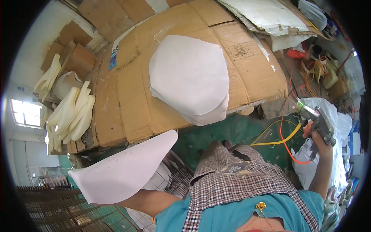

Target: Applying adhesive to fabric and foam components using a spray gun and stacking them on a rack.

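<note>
The white sheet (125,170) is at my left, spread in front of the near edge of the cardboard (135,110), over my left forearm (152,201). My left hand is hidden behind it, so I cannot tell whether its fingers are pinching the sheet or just propping it up. My right hand (317,141) is wrapped around the grip of a spray gun (324,125), well apart from the sheet, its nozzle turned up and away from it. A yellow hose (270,144) and an orange hose (292,157) run near the gun. On the cardboard lies a white stack (189,73); farther left are cream foam pieces (73,112).

I judge this to be a handling step, sheet up and gun ready. The next move seems to call for a flat, steady sheet, with the hoses clear of it.
</note>
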Demonstrator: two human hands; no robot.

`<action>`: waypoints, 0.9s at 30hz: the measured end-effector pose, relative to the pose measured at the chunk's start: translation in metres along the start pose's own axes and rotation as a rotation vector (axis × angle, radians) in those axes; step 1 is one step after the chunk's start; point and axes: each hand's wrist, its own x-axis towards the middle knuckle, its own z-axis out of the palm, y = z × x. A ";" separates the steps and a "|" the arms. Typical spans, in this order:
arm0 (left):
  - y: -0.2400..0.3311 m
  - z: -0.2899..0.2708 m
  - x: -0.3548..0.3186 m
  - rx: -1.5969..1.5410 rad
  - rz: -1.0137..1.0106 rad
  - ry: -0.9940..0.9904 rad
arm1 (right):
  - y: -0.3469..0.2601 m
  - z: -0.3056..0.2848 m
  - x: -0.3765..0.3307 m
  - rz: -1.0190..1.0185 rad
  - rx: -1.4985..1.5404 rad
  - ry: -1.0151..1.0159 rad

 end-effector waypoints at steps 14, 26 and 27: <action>0.005 0.022 0.004 -0.071 0.011 0.054 | -0.007 0.038 0.023 0.048 0.049 -0.144; 0.011 0.032 0.018 -0.116 0.009 0.060 | 0.002 0.012 0.012 0.014 0.023 -0.198; 0.015 0.033 0.018 -0.114 0.013 0.062 | 0.001 0.010 0.014 -0.001 0.013 -0.144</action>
